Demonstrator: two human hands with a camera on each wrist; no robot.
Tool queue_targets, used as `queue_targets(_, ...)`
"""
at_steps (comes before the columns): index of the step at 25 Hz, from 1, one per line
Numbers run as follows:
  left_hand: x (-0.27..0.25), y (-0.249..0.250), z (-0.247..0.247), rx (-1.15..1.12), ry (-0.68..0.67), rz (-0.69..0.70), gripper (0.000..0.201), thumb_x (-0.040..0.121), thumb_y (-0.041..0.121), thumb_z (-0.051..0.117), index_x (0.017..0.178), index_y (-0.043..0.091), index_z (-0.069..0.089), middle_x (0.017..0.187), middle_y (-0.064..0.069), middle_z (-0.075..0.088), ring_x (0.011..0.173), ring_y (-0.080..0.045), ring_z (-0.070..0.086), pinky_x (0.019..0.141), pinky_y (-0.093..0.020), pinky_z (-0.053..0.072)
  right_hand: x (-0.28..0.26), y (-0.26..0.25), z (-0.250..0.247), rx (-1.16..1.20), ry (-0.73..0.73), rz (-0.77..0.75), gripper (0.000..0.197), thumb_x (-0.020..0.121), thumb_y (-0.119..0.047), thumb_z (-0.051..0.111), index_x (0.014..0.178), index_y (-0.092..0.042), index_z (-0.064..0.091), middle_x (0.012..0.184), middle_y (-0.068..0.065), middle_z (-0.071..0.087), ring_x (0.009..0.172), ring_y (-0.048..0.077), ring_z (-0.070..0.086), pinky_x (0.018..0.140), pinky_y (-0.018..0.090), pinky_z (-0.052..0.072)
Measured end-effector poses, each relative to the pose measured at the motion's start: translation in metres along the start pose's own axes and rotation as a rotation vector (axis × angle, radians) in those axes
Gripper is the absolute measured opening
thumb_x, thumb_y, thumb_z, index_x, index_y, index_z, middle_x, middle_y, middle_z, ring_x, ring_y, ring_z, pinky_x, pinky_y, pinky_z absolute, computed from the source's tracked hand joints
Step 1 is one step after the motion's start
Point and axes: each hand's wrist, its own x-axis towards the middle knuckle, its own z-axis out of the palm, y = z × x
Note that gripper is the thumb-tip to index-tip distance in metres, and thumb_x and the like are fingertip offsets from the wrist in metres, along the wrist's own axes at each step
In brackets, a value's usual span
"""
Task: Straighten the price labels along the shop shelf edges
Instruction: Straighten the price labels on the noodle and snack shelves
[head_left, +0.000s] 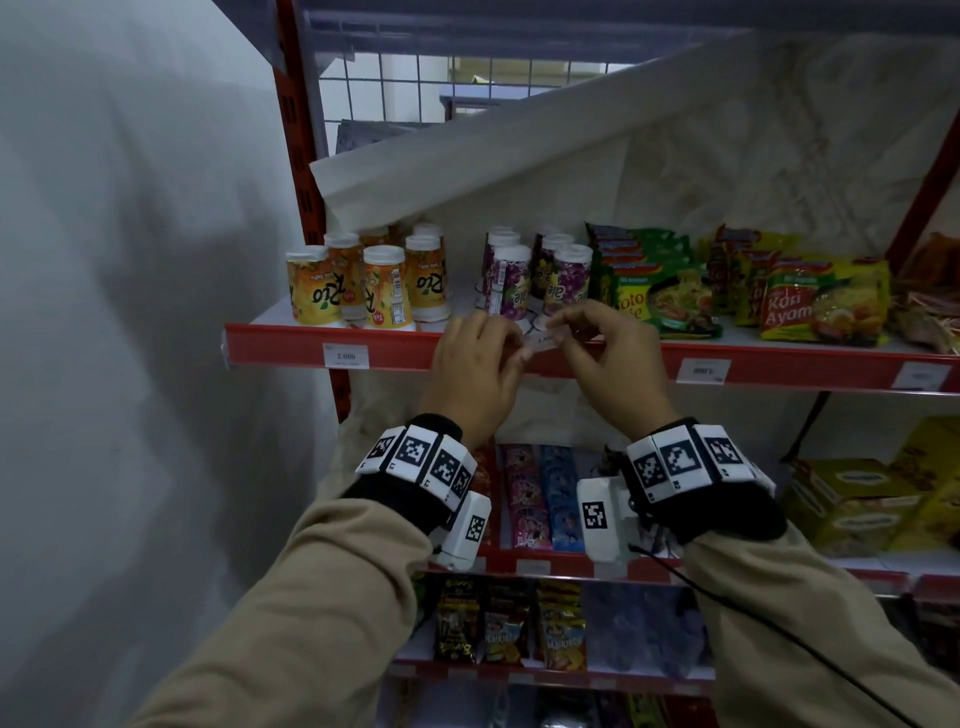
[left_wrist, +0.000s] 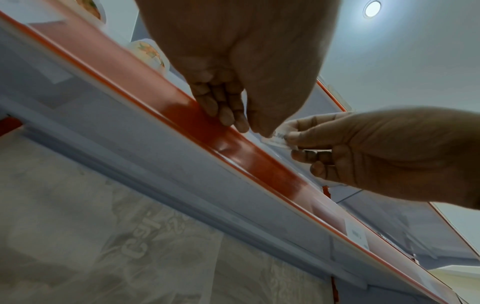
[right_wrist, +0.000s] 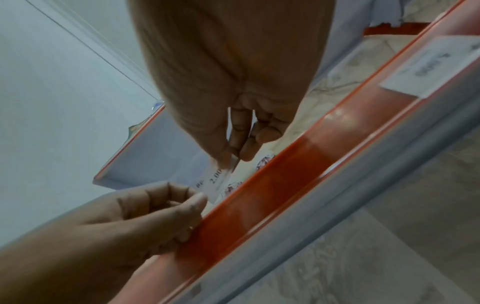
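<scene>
Both hands up at the red shelf edge (head_left: 395, 347): the left hand (head_left: 475, 366) has curled fingers pressed on the strip, thumb at the price label (head_left: 543, 340). The right hand (head_left: 605, 353) pinches that loose label just above the strip. Just beyond the hands, purple cups (head_left: 540, 275).

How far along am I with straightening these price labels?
Done, apparently: the 2.000 label sits square in the red shelf-edge strip. In hand: a loose price label out of the strip, pinched by your right hand and left hand. Left: the upside-down label further right.
</scene>
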Motion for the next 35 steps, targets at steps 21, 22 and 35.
queue_targets(21, 0.004, 0.009, -0.003, 0.166, -0.105, -0.009, 0.018, 0.094, 0.027, 0.054, 0.104, 0.015, 0.064, 0.095, -0.008, 0.053, 0.093, -0.027, 0.045, 0.078, -0.040, 0.040, 0.003, 0.014, -0.015, -0.504, -0.280, -0.027, 0.014, 0.089, -0.022, 0.058, 0.101, -0.019, 0.065, 0.100, 0.006, 0.055, 0.101, 0.030, 0.044, 0.086, 0.044, 0.042)
queue_targets(22, 0.005, 0.008, -0.003, 0.165, -0.120, -0.007, 0.018, 0.095, 0.027, 0.053, 0.103, 0.015, 0.064, 0.095, -0.008, 0.053, 0.093, -0.027, 0.045, 0.078, -0.039, 0.039, 0.003, 0.014, -0.015, -0.504, -0.282, -0.032, 0.015, 0.089, -0.022, 0.057, 0.101, -0.019, 0.065, 0.100, 0.006, 0.056, 0.102, 0.030, 0.043, 0.087, 0.045, 0.042)
queue_targets(35, 0.007, 0.007, -0.005, 0.215, -0.151, 0.028, 0.023, 0.095, 0.027, 0.054, 0.098, 0.009, 0.067, 0.094, -0.010, 0.053, 0.090, -0.029, 0.046, 0.074, -0.039, 0.039, 0.002, 0.025, -0.013, -0.486, -0.240, -0.093, 0.009, 0.089, -0.022, 0.059, 0.096, -0.018, 0.064, 0.096, 0.006, 0.056, 0.096, 0.029, 0.044, 0.080, 0.039, 0.038)
